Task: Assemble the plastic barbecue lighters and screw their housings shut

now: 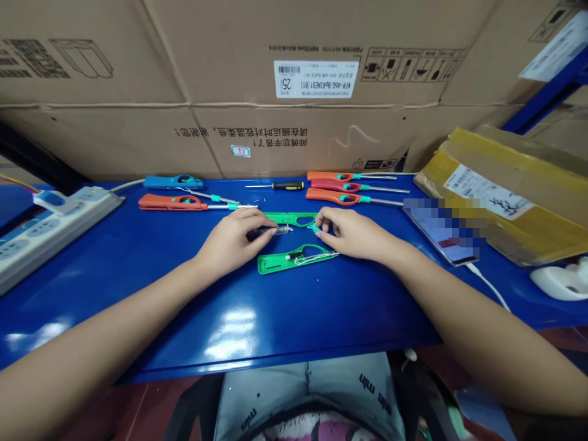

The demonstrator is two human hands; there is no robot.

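My left hand (239, 239) pinches a clear lighter fuel tank (281, 229) with a small white tip pointing right. Opposite it, my right hand (345, 233) has its fingertips closed on a small teal trigger (313, 226). Behind both hands lies one green lighter shell half (287, 218), partly covered by the fingers. Nearer to me is the other green shell half (271, 263), open side up, with a black part and white wires (312, 257) in it. Its right end lies just below my right hand.
A blue lighter (168, 182) and an orange lighter (172, 203) lie left; several orange-red lighters (333, 195) lie right. A screwdriver (287, 185) rests behind. A power strip (59, 226), phone (443, 236), taped box (509, 196) and white earbud case (558, 282) stand around the blue table (321, 324).
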